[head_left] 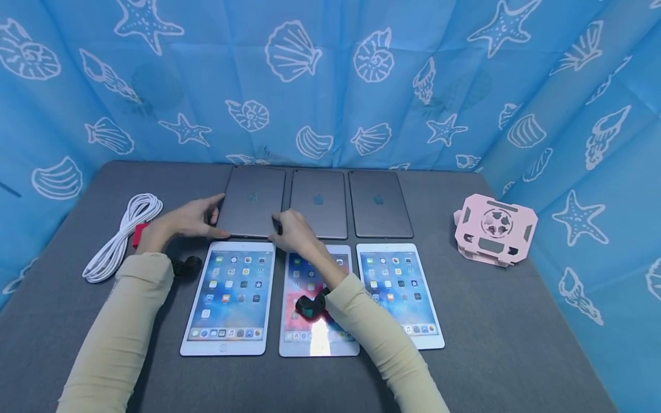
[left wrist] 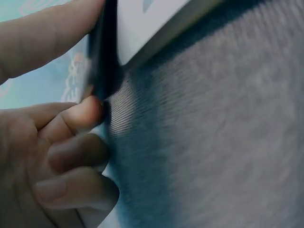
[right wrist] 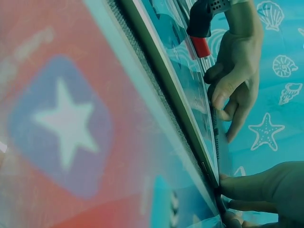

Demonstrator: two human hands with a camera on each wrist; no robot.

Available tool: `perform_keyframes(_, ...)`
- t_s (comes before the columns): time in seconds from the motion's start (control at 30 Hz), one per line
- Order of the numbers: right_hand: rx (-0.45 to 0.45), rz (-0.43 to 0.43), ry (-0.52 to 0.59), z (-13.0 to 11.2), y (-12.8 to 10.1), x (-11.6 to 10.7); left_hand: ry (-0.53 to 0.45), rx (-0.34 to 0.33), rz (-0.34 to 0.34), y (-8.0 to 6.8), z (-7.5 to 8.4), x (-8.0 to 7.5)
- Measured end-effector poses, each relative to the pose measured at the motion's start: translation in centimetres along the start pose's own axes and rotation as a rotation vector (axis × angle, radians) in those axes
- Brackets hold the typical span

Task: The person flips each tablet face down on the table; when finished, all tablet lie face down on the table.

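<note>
A dark grey tablet [head_left: 254, 198] lies back side up at the left of the far row. My left hand [head_left: 188, 221] holds its left edge, with the thumb near the front left corner. In the left wrist view the tablet's dark edge [left wrist: 105, 52] sits between the thumb and curled fingers [left wrist: 78, 152]. My right hand [head_left: 296, 232] pinches the same tablet at its front right corner. Right in front, a white tablet [head_left: 233, 295] lies with its lit screen up. The right forearm passes over the middle white tablet [head_left: 291, 347].
Two more grey tablets, a middle one [head_left: 320, 212] and a right one [head_left: 381, 206], lie back side up. A third lit tablet [head_left: 400, 287] is at the right. A coiled white cable [head_left: 124, 235], a red object [head_left: 138, 234] and a pink stand [head_left: 496, 229] flank the rows.
</note>
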State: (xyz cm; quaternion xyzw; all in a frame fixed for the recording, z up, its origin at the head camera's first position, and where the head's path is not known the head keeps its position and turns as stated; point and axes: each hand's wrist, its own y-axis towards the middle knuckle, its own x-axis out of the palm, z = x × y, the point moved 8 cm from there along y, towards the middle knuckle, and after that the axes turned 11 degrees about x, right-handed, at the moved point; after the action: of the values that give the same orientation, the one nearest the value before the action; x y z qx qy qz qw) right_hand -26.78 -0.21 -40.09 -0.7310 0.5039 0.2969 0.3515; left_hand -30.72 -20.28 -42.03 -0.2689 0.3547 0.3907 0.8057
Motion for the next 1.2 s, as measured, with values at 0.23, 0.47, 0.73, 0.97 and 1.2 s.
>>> perform_keyframes(0.23, 0.003, 0.003, -0.041, 0.0, 0.1, 0.2, 0.017, 0.029, -0.003, 0.1, 0.0, 0.4)
perform_keyframes(0.47, -0.034, 0.002, -0.014, -0.1, -0.4, -0.1, 0.026, 0.041, 0.017, 0.1, 0.4, 0.5)
perform_keyframes(0.73, -0.086, -0.01, 0.002, 0.1, -1.5, -1.3, -0.015, 0.05, 0.142, -0.2, 1.5, -0.3)
perform_keyframes(0.97, -0.092, -0.024, 0.004, 1.7, -3.0, -2.6, -0.003, 0.144, 0.176, 0.2, 5.5, -0.1)
perform_keyframes(1.2, -0.079, 0.004, -0.04, 3.9, -5.2, -4.3, 0.018, 0.278, 0.134, 1.8, 10.5, 2.5)
